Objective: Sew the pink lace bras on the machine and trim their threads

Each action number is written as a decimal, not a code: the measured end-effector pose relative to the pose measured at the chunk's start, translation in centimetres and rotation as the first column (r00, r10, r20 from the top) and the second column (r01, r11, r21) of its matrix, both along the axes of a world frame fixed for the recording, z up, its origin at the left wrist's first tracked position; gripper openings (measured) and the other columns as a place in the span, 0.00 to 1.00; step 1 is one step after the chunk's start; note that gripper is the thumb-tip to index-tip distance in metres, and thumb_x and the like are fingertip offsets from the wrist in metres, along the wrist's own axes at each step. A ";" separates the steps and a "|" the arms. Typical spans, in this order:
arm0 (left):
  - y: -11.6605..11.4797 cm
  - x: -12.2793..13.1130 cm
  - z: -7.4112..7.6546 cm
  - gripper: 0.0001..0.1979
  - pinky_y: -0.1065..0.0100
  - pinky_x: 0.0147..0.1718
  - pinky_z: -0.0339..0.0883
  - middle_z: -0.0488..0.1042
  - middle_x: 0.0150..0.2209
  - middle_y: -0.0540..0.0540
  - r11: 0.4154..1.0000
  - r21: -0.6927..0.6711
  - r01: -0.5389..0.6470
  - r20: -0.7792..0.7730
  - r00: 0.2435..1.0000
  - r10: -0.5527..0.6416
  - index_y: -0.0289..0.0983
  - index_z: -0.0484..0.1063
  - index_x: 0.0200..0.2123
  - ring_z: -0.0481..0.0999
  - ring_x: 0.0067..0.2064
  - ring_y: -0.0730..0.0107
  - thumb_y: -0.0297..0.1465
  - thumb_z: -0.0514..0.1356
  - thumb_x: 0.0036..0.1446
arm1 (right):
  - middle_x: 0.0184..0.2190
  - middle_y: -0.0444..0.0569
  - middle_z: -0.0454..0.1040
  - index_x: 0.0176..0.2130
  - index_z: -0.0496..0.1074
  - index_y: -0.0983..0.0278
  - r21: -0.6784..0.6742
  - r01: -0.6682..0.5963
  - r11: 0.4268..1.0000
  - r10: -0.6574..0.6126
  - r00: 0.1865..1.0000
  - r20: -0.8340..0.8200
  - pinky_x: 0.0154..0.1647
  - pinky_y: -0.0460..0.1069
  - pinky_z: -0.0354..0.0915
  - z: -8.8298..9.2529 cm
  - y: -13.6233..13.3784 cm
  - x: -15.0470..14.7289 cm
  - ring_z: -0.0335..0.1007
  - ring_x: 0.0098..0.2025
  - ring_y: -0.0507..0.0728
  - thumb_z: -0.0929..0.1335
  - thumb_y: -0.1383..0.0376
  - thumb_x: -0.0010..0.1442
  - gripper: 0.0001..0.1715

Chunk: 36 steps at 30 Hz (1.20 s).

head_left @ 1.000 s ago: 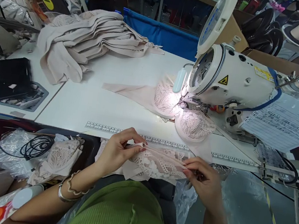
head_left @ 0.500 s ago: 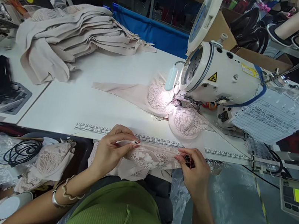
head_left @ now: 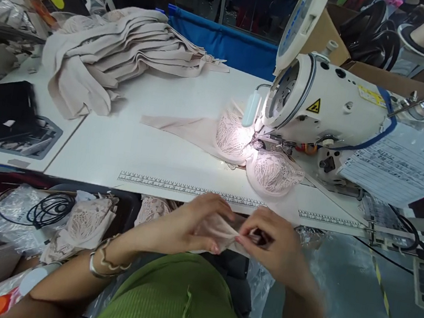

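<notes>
At the table's front edge, over my lap, my left hand (head_left: pixel 196 226) grips a pale pink bra (head_left: pixel 217 229), its thin fabric bunched between thumb and fingers. My right hand (head_left: pixel 276 246) pinches the edge of the same fabric, close to the left fingertips. Something small and dark shows inside the curl of the right hand; its kind cannot be made out. Beyond the hands, another pale pink lace bra (head_left: pixel 271 172) lies on the table with its middle under the needle area of the white sewing machine (head_left: pixel 324 104), lit by the lamp.
A heap of pale fabric bands (head_left: pixel 104 52) lies at the back left. A printed ruler (head_left: pixel 160 182) runs along the table's front edge. Left below the table are lace pieces (head_left: pixel 87 220) and a coiled black cable (head_left: pixel 51 209). A paper sheet (head_left: pixel 403 161) hangs on the machine's right.
My hands have come closer together, and the edge stretched between them is now bunched. The lace there has turned out of sight. The view has shifted, so the table appears farther right.
</notes>
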<state>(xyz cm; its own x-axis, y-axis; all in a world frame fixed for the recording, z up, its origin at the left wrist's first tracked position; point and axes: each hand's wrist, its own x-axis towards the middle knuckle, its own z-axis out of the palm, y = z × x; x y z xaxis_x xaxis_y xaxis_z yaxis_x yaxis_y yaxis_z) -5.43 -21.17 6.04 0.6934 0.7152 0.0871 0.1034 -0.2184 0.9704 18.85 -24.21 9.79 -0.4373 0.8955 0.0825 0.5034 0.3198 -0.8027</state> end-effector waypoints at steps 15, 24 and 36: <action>0.5 2.1 -0.9 0.12 0.69 0.33 0.64 0.69 0.32 0.46 0.999 -0.012 -0.046 0.077 0.996 0.046 0.37 0.70 0.28 0.70 0.36 0.67 0.31 0.59 0.65 | 0.33 0.47 0.77 0.33 0.69 0.60 -0.111 0.125 0.986 -0.133 0.989 -0.063 0.25 0.46 0.60 -2.4 -0.4 1.9 0.64 0.26 0.51 0.71 0.60 0.62 0.09; 0.6 2.4 -0.8 0.12 0.71 0.34 0.64 0.74 0.35 0.46 0.964 -0.267 -0.008 0.121 0.992 0.042 0.36 0.69 0.26 0.71 0.34 0.71 0.32 0.61 0.62 | 0.33 0.49 0.77 0.29 0.71 0.62 -0.240 0.193 0.952 -0.260 0.920 -0.294 0.29 0.47 0.65 -3.1 0.0 2.1 0.71 0.31 0.53 0.72 0.56 0.62 0.15; 0.5 3.0 0.5 0.01 0.73 0.33 0.66 0.77 0.39 0.45 0.987 -0.158 -0.025 -0.034 0.999 0.020 0.37 0.69 0.33 0.75 0.38 0.70 0.28 0.58 0.58 | 0.27 0.41 0.70 0.31 0.64 0.60 -0.235 0.233 0.944 -0.295 0.913 -0.281 0.23 0.45 0.57 -2.3 -0.1 1.3 0.57 0.22 0.48 0.72 0.62 0.61 0.13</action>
<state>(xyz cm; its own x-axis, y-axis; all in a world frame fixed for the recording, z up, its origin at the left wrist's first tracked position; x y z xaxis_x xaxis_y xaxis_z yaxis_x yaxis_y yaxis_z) -2.44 -20.65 6.58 0.6777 0.7336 -0.0505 0.1381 -0.0595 0.9886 20.12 -24.30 7.53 -0.1632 0.9865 -0.0109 0.2652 0.0332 -0.9636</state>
